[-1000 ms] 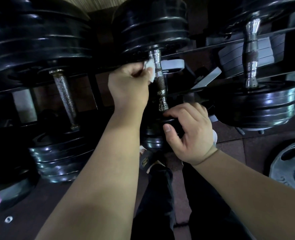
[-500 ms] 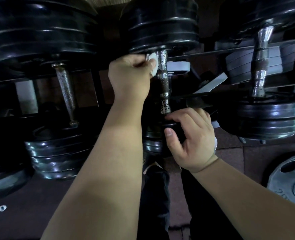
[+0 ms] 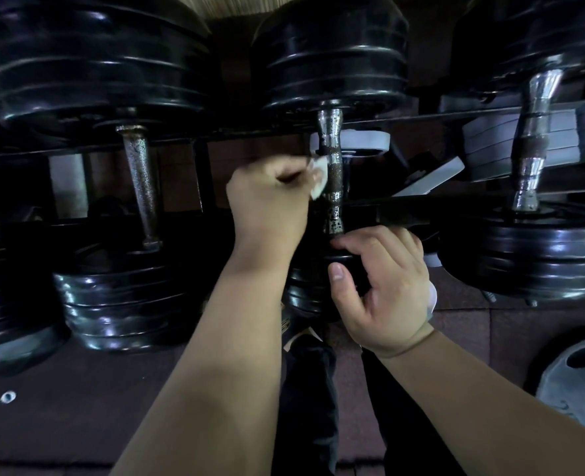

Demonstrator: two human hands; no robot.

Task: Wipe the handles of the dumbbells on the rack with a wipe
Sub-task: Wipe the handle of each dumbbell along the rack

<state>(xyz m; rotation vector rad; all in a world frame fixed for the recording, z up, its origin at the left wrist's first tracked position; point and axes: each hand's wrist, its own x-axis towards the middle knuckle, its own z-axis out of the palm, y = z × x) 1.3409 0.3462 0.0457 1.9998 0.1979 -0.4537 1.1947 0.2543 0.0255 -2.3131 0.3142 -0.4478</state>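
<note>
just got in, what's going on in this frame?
A person is cleaning the middle dumbbell. The left hand pinches a white wipe against the left side of its handle, about halfway along. The right hand grips that dumbbell's near plates, apparently steadying it. The left neighbour's handle and the right neighbour's handle are not being touched.

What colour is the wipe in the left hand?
White. The wipe shows best in the head view, beside the middle dumbbell's handle.
</note>
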